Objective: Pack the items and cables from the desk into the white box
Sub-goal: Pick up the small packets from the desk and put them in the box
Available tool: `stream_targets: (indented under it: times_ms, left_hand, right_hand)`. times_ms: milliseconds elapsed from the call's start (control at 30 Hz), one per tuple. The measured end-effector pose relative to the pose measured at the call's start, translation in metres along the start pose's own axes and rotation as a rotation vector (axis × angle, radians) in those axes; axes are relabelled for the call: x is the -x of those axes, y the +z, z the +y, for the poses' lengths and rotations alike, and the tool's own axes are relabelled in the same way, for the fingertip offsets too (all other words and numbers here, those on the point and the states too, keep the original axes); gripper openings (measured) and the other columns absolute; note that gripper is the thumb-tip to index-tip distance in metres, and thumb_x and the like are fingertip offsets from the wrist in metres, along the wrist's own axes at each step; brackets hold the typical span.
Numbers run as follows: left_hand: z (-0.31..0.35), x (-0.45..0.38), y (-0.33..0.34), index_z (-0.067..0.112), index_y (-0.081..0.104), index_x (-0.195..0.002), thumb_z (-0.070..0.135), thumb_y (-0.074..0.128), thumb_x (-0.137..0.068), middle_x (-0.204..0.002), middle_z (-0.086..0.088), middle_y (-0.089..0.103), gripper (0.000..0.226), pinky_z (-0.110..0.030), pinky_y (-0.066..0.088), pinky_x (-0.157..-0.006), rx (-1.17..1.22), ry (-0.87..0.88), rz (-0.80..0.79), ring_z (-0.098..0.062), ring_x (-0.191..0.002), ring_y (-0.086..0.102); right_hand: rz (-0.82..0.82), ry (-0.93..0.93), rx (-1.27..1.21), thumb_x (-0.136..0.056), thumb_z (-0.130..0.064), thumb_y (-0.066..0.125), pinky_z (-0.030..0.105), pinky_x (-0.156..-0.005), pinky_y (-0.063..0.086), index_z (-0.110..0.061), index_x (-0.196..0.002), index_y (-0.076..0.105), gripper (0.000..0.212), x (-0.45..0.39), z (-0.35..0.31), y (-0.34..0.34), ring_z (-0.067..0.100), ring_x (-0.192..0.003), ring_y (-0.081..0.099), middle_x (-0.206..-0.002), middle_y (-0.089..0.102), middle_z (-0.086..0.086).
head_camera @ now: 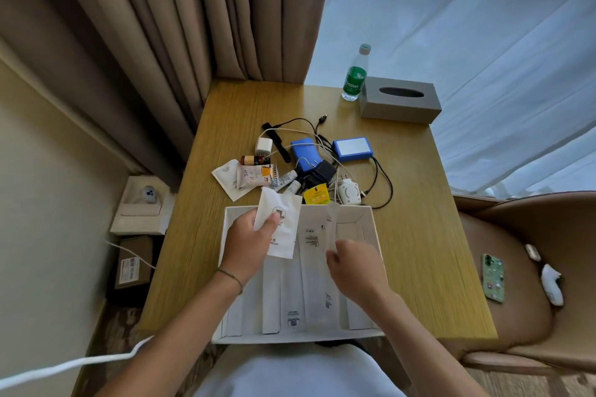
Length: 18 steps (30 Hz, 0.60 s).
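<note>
The white box (374, 219) lies open at the desk's near edge, with white dividers and long white packets inside. My left hand (248, 237) pinches a white paper sachet (283, 232) over the box's far left part. My right hand (356, 263) holds a clear plastic sleeve (332, 226) over the box's right half. Beyond the box lies a heap: sachets (227, 177), small tubes and a brown bottle (253, 159), a white charger (263, 146), a black adapter (321, 173), two blue packs (353, 149), a yellow packet (316, 196), a white plug (347, 192) and tangled cables (382, 184).
A green-labelled water bottle (355, 74) and a grey tissue box (401, 99) stand at the desk's far right. A phone in a green case (492, 277) lies at the right edge, beside a brown chair (548, 267). Curtains hang behind. Boxes sit on the floor at left (142, 206).
</note>
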<state>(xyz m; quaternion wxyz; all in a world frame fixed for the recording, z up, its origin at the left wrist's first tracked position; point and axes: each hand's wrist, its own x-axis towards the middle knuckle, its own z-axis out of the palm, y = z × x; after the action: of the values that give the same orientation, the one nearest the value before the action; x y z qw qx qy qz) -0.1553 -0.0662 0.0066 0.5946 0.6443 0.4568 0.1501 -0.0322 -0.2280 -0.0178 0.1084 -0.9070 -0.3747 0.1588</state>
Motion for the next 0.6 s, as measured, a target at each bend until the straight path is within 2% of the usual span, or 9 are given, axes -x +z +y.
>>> stream_targets:
  times_ms: [100,200,300,367,467,533,600]
  left_hand:
    - [-0.01,0.004,-0.003,0.012,0.072,-0.089,0.027,0.062,-0.097,-0.084,-0.004,0.075,0.019,-0.021,0.053,-0.058,-0.034,0.001,-0.014,-0.015,-0.075,0.07]
    - [-0.017,0.008,-0.005,0.013,0.071,-0.082,0.027,0.064,-0.096,-0.076,0.001,0.073,0.021,-0.014,0.047,-0.05,-0.055,-0.009,-0.027,-0.009,-0.067,0.067]
    - [-0.022,0.009,-0.005,0.016,0.072,-0.082,0.028,0.065,-0.095,-0.077,0.005,0.073,0.018,-0.018,0.049,-0.052,-0.07,-0.028,-0.069,-0.01,-0.07,0.069]
    - [-0.025,0.009,-0.004,0.016,0.072,-0.081,0.029,0.066,-0.094,-0.075,0.006,0.072,0.019,-0.021,0.049,-0.053,-0.107,-0.04,-0.081,-0.013,-0.07,0.069]
    - [-0.03,0.008,-0.004,0.021,0.072,-0.079,0.029,0.068,-0.092,-0.076,0.006,0.072,0.016,-0.024,0.052,-0.055,-0.205,-0.053,-0.104,-0.014,-0.072,0.069]
    - [-0.033,0.007,-0.005,0.018,0.076,-0.088,0.028,0.07,-0.09,-0.083,0.003,0.075,0.012,-0.033,0.059,-0.066,-0.254,-0.057,-0.131,-0.014,-0.077,0.071]
    - [-0.035,0.007,-0.006,0.016,0.077,-0.098,0.026,0.071,-0.089,-0.087,0.005,0.074,0.014,-0.036,0.061,-0.071,-0.294,-0.038,-0.142,-0.012,-0.078,0.071]
  right_hand:
    - [-0.064,0.008,0.142,-0.095,-0.022,0.046,0.026,-0.043,0.024,-0.022,-0.056,0.029,0.042,-0.002,-0.003,0.006,0.011,-0.047,0.037,-0.054,0.036,-0.008]
    - [-0.155,0.055,0.211,-0.092,-0.018,0.046,0.028,-0.049,0.031,-0.018,-0.062,0.038,0.031,-0.005,-0.004,0.014,0.022,-0.058,0.048,-0.058,0.039,-0.004]
    - [-0.204,0.122,0.274,-0.088,-0.014,0.051,0.028,-0.056,0.038,-0.018,-0.077,0.048,0.012,-0.015,-0.009,0.018,0.025,-0.066,0.053,-0.062,0.042,-0.003]
    - [-0.219,0.154,0.326,-0.087,-0.012,0.055,0.027,-0.055,0.038,-0.019,-0.082,0.054,0.009,-0.021,-0.013,0.021,0.024,-0.069,0.056,-0.069,0.051,-0.003]
    - [-0.269,0.154,0.426,-0.087,-0.008,0.06,0.026,-0.059,0.041,-0.019,-0.096,0.068,0.016,-0.029,-0.015,0.032,0.022,-0.084,0.069,-0.09,0.069,-0.001]
    - [-0.297,0.127,0.506,-0.086,-0.005,0.062,0.026,-0.061,0.041,-0.02,-0.101,0.071,0.023,-0.03,-0.017,0.041,0.02,-0.09,0.072,-0.097,0.073,-0.001]
    - [-0.318,0.101,0.561,-0.085,-0.006,0.062,0.025,-0.061,0.04,-0.021,-0.103,0.072,0.026,-0.031,-0.02,0.047,0.019,-0.093,0.071,-0.099,0.073,-0.003]
